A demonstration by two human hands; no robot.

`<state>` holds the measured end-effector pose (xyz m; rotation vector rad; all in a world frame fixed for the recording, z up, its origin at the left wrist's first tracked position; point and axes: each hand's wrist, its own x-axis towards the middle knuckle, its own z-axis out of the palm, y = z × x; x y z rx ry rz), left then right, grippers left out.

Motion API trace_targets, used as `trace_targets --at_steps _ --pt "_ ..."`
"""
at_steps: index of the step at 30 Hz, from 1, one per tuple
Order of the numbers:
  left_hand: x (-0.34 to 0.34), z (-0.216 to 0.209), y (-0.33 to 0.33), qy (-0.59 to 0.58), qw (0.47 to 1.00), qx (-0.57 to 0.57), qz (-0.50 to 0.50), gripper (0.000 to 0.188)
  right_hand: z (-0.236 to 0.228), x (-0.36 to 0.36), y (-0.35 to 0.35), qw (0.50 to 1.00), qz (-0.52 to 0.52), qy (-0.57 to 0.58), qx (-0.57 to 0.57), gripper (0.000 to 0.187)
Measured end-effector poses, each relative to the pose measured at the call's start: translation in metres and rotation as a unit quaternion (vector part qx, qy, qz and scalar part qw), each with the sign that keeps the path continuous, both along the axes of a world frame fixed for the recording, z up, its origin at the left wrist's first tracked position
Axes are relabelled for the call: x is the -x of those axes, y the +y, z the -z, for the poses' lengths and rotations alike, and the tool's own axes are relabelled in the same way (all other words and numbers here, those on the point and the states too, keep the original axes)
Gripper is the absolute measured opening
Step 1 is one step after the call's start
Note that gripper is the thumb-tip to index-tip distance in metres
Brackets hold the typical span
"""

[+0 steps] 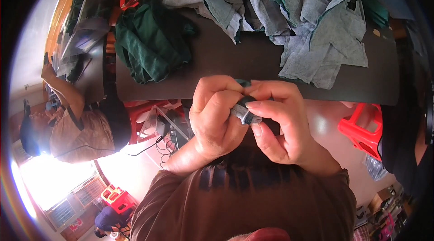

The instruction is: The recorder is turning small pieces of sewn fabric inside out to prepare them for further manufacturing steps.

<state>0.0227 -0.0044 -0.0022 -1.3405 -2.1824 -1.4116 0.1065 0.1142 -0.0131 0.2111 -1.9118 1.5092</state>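
Close to my chest, just off the table's near edge, both hands meet over a small folded piece of grey and dark green cloth [239, 112]. My left hand [218, 116] is closed with its fingers curled round one side of the cloth. With thumb and fingertips, my right hand [280, 121] pinches the other side. A bit of dark green shows between the fingertips at the top. Fingers cover much of the piece, so its full shape is hidden.
A crumpled dark green cloth [151, 42] lies on the left of the dark table [253, 62]. Grey cloth pieces with green edges [316, 28] are heaped at the back right. Red stools [361, 128] stand by the table. Another person [81, 134] sits at the left.
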Motion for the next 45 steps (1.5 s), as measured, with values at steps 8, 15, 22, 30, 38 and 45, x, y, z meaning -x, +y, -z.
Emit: trace_targets --at_steps 8,15,22,30,38,45 --pt "-0.003 -0.012 -0.013 -0.275 0.955 0.096 0.065 0.012 0.013 0.006 0.004 1.000 0.001 0.016 -0.007 0.034" --pt "0.000 -0.024 -0.023 -0.569 0.809 0.085 0.116 0.020 0.014 0.006 0.002 0.999 0.007 0.009 -0.044 0.028" --pt "-0.004 0.004 -0.028 -0.348 0.925 0.053 0.142 0.027 0.011 0.008 -0.004 0.998 0.054 0.026 0.030 0.025" --pt "-0.002 0.011 -0.019 -0.308 0.942 -0.073 0.113 0.015 0.011 0.006 -0.005 0.998 -0.012 0.053 0.022 0.027" --pt "0.004 0.009 -0.021 -0.212 0.961 0.005 0.175 0.015 0.015 0.004 0.001 0.995 -0.044 0.018 0.086 0.016" --pt "0.014 -0.004 -0.019 -0.309 0.940 -0.087 0.115 0.020 0.016 -0.005 0.001 0.953 -0.123 -0.059 0.270 0.015"
